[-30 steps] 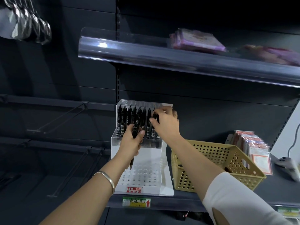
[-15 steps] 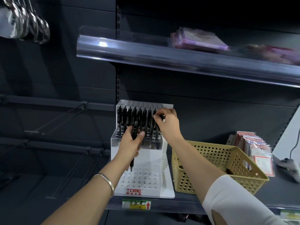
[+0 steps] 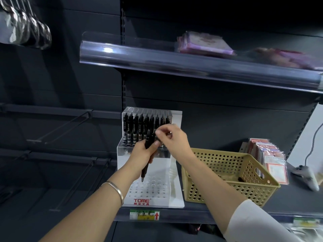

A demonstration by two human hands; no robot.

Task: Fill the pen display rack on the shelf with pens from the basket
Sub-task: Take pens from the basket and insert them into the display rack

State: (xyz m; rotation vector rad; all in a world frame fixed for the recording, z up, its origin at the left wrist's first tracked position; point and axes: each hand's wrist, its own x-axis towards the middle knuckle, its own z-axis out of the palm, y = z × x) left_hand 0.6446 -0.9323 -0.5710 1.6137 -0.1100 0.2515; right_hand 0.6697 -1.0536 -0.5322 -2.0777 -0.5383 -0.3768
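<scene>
A white stepped pen display rack (image 3: 150, 194) marked TOME stands on the dark shelf (image 3: 297, 199). Its upper tier holds a row of black pens (image 3: 135, 127); the lower tier's holes show bare. My left hand (image 3: 142, 154) grips a bunch of black pens (image 3: 148, 154) in front of the rack, tips pointing down. My right hand (image 3: 172, 137) is just right of the bunch, fingertips pinching the top of one pen there. A tan perforated basket (image 3: 227, 175) sits right of the rack; a dark object lies inside it.
Packaged stationery (image 3: 272, 158) leans right of the basket, and a white handheld device with a cable (image 3: 309, 175) lies at the far right. A clear-fronted upper shelf (image 3: 192, 67) carries purple packs. Bare metal hooks (image 3: 66, 126) stick out at left.
My right hand has come away from the rack's top right and dropped down-left to the pens in my left hand. My left hand has stayed about where it was.
</scene>
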